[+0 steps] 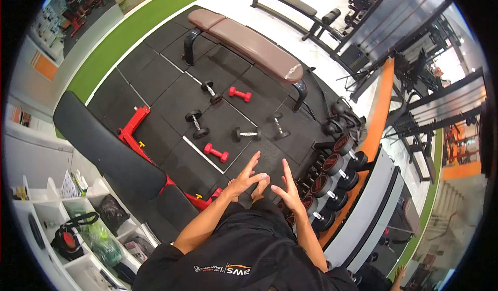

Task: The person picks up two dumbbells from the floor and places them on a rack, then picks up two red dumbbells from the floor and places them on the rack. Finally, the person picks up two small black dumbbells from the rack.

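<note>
My left hand (244, 181) is raised in front of my black shirt, fingers stretched out and holding nothing. Facing it, my right hand (289, 189) is also open, with a gap between the two palms. On the dark mat beyond them lie two red dumbbells, a nearer one (216, 152) and a farther one (239, 94). Several black-ended dumbbells with metal handles are scattered around these, among them one lying crosswise (248, 134), one at the left (197, 124), one at the right (279, 125) and one farther back (211, 92). Neither hand touches any dumbbell.
A brown bench (254, 45) stands across the far side. At my left is a black padded bench (106, 146) with a red frame, beside white cubbies (52, 213) holding bags. A rack of large round dumbbells (329, 185) runs along my right, with a mirror behind it.
</note>
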Tool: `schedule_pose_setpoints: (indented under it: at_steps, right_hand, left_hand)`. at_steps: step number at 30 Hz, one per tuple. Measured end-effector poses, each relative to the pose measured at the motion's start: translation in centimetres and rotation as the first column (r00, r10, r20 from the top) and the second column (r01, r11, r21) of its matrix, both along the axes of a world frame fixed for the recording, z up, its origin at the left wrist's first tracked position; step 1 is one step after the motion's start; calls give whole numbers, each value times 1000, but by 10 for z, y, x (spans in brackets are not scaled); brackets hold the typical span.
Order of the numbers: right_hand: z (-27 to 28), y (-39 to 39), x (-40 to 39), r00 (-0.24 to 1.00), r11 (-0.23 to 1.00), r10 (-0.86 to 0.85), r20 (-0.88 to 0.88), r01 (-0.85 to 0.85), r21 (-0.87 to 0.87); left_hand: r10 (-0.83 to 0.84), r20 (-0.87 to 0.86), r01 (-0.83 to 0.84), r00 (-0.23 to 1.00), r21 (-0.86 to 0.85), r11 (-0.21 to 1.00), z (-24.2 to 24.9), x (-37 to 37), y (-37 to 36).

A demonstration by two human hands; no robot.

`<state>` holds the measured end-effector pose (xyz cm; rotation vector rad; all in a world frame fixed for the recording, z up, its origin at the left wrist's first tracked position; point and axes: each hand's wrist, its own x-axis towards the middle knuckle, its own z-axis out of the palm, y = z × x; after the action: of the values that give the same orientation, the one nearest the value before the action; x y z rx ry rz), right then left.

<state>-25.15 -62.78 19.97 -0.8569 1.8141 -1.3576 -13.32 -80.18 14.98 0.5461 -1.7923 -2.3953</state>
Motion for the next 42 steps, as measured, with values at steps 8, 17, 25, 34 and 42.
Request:
schedule_pose_setpoints:
  at_steps: [8,17,25,34,42]
  right_hand:
    - [-9,-18,-52,990,990,137,38,-135,-51]
    - [-5,-9,-136,983,987,156,100,-152,-47]
    - [-9,-41,-164,935,941,338,107,-333,-64]
    - [-12,-113,-159,903,909,416,109,-410,-72]
    - [-17,-178,-145,868,872,490,79,-489,-25]
  left_hand:
    - [147,24,-148,989,23,989,0,-23,-3]
    - [290,48,-292,956,38,956,4,-82,12]
    - [404,96,-404,910,-21,914,-5,-77,10]
    - [479,104,-481,872,-8,877,-13,-83,-35]
    - [581,43,-583,812,32,812,2,-56,-97]
